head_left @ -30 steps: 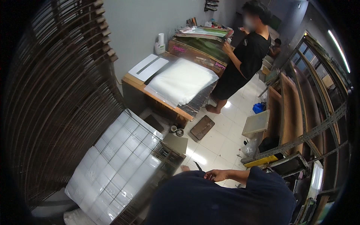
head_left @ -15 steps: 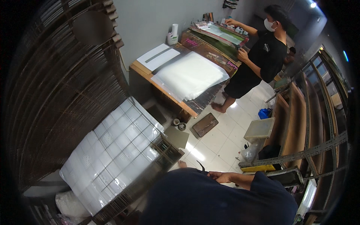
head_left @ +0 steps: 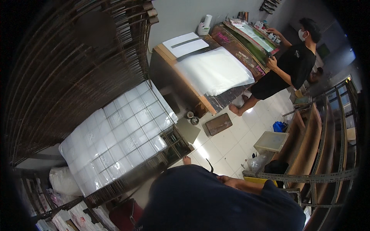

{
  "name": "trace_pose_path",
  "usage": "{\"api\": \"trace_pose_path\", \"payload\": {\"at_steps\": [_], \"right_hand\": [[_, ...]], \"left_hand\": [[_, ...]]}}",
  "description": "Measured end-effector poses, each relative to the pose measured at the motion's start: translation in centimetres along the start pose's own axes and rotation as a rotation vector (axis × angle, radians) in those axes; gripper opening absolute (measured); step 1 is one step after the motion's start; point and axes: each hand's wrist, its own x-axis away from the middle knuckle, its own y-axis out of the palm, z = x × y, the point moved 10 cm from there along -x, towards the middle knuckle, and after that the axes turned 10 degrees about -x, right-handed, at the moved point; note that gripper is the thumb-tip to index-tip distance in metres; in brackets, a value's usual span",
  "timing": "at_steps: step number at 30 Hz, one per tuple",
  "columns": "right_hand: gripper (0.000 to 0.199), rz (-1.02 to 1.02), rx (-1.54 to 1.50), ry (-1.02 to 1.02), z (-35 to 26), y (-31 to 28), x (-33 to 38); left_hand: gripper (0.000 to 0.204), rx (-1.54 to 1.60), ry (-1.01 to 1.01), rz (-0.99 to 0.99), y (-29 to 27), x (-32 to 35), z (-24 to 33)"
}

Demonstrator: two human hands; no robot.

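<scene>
My right hand (head_left: 228, 181) is held close against the front of my dark navy shirt (head_left: 216, 204). Its fingers are curled closed, partly hidden by the shirt, at the lower end of a thin black curved cord (head_left: 211, 165) that sticks up past the shirt. My left hand is out of sight. To the left, clear plastic sheets with faint white print (head_left: 123, 131) lie spread on a wire drying rack (head_left: 179, 140).
Ahead, a wooden table (head_left: 185, 82) bears a stack of translucent sheets (head_left: 217, 71) and white boards (head_left: 185, 45). A masked co-worker (head_left: 296, 63) works at a printing screen (head_left: 252, 36). Shelves (head_left: 304, 134) stand right; a brown block (head_left: 219, 124) lies on the tiled floor.
My view has turned left and down, so the table and co-worker sit further right and more of the lower-left shelf shows. My right hand stays at my front, now more hidden by the shirt.
</scene>
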Motion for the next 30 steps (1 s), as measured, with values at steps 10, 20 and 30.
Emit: {"api": "trace_pose_path", "payload": {"at_steps": [10,20,30], "right_hand": [[0.037,-0.024,0.184,0.029,-2.6,-1.1,2.7],[0.031,0.203,-0.063,-0.26,-9.5,-2.8,-0.2],[0.027,-0.11,0.087,-0.419,-17.7,4.9,-0.7]], "left_hand": [[0.02,0.035,-0.053,0.047,0.5,2.5,-2.0],[0.019,0.049,-0.089,0.126,1.1,6.2,-3.4],[0.013,-0.032,0.467,0.422,-1.5,2.4,9.1]]}}
